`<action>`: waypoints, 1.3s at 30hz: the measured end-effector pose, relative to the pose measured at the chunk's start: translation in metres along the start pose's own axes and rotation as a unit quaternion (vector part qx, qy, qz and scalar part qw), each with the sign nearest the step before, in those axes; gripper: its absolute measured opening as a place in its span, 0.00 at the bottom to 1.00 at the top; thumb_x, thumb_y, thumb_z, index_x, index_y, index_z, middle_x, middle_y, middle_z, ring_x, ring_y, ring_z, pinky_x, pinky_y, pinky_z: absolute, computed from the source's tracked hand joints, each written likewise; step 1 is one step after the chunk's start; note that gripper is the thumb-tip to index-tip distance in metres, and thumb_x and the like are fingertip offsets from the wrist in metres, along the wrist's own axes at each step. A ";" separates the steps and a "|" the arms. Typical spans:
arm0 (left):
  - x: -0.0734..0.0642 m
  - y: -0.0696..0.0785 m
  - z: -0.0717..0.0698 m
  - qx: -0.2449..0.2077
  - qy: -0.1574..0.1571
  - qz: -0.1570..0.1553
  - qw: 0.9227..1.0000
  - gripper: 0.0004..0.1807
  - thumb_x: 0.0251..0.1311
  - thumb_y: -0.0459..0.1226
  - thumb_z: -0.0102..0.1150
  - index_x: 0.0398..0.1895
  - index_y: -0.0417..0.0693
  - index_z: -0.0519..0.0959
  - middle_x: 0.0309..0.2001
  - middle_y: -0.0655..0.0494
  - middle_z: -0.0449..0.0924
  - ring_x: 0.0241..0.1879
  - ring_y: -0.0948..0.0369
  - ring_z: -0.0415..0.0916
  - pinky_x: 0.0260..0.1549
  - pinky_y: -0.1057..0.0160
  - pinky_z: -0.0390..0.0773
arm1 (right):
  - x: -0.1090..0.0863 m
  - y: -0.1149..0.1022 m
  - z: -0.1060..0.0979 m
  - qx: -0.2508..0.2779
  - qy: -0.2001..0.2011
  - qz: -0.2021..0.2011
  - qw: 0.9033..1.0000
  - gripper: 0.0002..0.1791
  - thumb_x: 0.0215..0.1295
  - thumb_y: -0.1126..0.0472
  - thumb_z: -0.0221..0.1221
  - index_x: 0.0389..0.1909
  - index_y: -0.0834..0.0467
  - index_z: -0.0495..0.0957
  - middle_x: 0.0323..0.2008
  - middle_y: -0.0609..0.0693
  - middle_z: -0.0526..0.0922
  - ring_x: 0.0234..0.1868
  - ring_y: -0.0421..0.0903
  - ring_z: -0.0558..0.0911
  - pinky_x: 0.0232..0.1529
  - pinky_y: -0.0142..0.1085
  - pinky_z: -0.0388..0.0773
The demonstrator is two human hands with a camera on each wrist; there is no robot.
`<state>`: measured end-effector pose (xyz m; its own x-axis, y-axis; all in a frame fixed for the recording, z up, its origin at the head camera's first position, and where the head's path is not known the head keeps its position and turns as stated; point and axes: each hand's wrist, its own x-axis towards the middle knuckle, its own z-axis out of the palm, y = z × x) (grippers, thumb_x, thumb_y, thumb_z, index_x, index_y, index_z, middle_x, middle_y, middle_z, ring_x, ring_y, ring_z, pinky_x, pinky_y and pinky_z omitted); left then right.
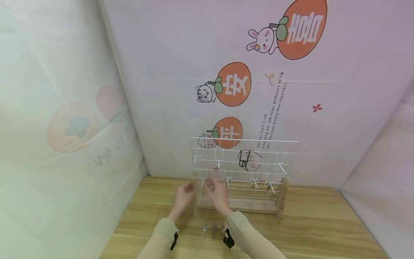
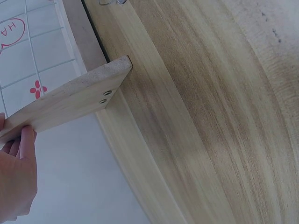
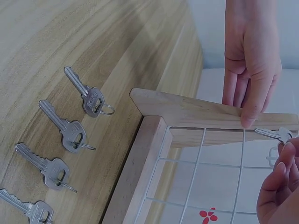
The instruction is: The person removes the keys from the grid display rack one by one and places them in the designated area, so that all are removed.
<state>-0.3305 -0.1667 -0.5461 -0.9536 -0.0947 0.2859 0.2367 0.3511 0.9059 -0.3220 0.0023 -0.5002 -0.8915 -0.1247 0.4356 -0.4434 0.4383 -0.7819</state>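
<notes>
A white wire grid rack [image 1: 245, 140] stands upright in wooden end supports. My left hand [image 1: 183, 196] grips the rack's left wooden support [image 2: 70, 100], thumb on one side and fingers on the other, as both wrist views show. Between the fingertips of my right hand [image 3: 279, 189] is a small silver key [image 3: 276, 134], pinched by its head close to a white hook on the grid. In the head view the right hand [image 1: 216, 194] is at the grid's lower left. Several keys [image 3: 56, 175] with small rings lie in a row on the table in front of the rack.
Other keys [image 1: 269, 187] hang from white hooks along the grid's lower row. Empty white hooks [image 1: 280, 167] stick out higher up. A black bent piece [image 1: 244, 160] is on the upper grid. White printed cloth [image 1: 174, 108] encloses the wooden table [image 1: 323, 216].
</notes>
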 end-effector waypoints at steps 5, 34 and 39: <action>0.000 0.000 0.000 -0.005 -0.001 0.006 1.000 0.20 0.60 0.30 0.63 0.54 0.27 0.77 0.51 0.30 0.82 0.52 0.39 0.82 0.54 0.45 0.83 | -0.004 -0.001 -0.002 -0.002 -0.009 -0.013 1.000 0.11 0.65 0.63 0.62 0.47 0.61 0.81 0.40 0.56 0.88 0.32 0.44 0.84 0.31 0.24 0.81; -0.002 0.001 0.001 -0.025 -0.003 -0.004 1.000 0.20 0.61 0.33 0.64 0.54 0.29 0.78 0.51 0.32 0.83 0.52 0.41 0.82 0.55 0.47 0.83 | -0.018 -0.017 -0.018 0.000 -0.024 -0.004 1.000 0.08 0.64 0.56 0.64 0.41 0.54 0.84 0.38 0.50 0.89 0.35 0.40 0.83 0.33 0.23 0.79; -0.002 0.000 0.001 -0.022 -0.004 -0.011 1.000 0.22 0.61 0.33 0.64 0.55 0.28 0.77 0.52 0.30 0.82 0.54 0.39 0.81 0.57 0.45 0.82 | -0.022 -0.017 -0.021 0.010 -0.043 -0.003 0.999 0.08 0.65 0.56 0.63 0.42 0.53 0.84 0.39 0.48 0.89 0.37 0.42 0.84 0.35 0.24 0.80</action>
<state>-0.3287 -0.1656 -0.5465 -0.9603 -0.0938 0.2627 0.2231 0.3071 0.9252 -0.2928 0.0162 -0.4867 -0.8934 -0.2028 0.4008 -0.4491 0.4203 -0.7884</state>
